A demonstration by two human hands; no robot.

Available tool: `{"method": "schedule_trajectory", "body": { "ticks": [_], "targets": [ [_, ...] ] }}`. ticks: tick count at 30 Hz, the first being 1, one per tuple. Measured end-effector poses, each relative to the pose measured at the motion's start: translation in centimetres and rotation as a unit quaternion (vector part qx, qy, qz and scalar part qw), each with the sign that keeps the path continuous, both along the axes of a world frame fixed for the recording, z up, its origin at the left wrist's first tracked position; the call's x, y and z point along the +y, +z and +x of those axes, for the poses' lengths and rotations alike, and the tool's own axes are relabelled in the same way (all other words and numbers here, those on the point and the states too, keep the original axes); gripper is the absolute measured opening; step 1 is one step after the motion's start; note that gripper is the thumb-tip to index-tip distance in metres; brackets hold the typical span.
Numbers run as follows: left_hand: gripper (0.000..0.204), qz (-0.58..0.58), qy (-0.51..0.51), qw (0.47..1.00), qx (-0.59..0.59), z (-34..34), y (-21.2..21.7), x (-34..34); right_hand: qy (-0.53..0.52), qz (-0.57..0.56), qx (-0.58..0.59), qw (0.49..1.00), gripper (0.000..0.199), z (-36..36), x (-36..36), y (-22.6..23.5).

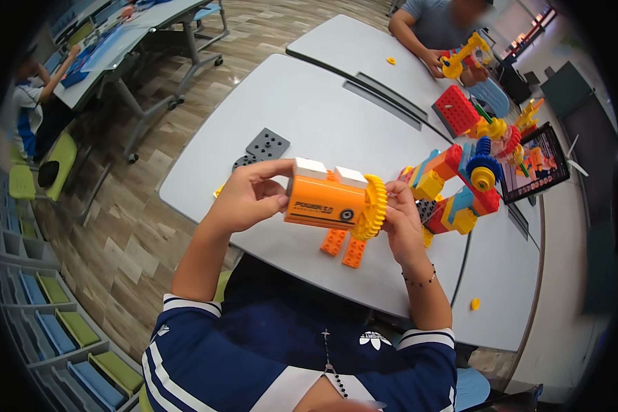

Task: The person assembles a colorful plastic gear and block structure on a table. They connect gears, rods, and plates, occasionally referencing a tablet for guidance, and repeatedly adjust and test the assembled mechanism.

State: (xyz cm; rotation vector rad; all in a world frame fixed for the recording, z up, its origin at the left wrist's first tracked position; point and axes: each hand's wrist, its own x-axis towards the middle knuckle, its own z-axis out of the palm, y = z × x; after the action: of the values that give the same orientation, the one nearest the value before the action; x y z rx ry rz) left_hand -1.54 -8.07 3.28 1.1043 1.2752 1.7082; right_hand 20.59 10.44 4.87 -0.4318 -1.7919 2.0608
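Observation:
An orange cylindrical motor block is held up over the table, lying sideways. Two white bricks sit on its top. At its right end is a large yellow gear wheel. My left hand is closed around the block's left end, thumb in front. My right hand grips at the gear's far side, its fingertips partly hidden by the gear. Two orange studded bricks show just below the block; whether they are joined to it I cannot tell.
Dark grey plates lie beyond my left hand. A colourful brick model with a blue gear stands to the right, near a tablet. A yellow piece lies near right. Across the table a person handles a yellow-and-red model.

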Motion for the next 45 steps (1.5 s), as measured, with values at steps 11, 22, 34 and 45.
{"method": "schedule_trajectory", "body": {
  "ticks": [11, 22, 34, 45],
  "targets": [
    [0.057, -0.002, 0.043, 0.996, -0.079, 1.1, -1.6, -1.3, 0.024, 0.077, -0.009, 0.997, 0.029, 0.3, -1.0, 1.1],
    [0.034, 0.066, 0.112, 0.980, -0.151, 3.6, -1.7, -0.4, -0.055, 0.402, 0.051, 0.913, 0.022, 0.6, -1.7, 1.0],
    [0.018, 0.080, 0.088, 0.957, -0.264, 3.9, -1.5, 1.0, -0.062, 0.633, 0.158, 0.755, 0.037, 0.6, -1.8, 1.6],
    [0.024, 0.069, 0.092, 0.949, -0.294, 4.1, -1.5, 1.4, -0.076, 0.627, 0.153, 0.760, 0.034, 0.4, -1.5, 1.3]
  ]
}}
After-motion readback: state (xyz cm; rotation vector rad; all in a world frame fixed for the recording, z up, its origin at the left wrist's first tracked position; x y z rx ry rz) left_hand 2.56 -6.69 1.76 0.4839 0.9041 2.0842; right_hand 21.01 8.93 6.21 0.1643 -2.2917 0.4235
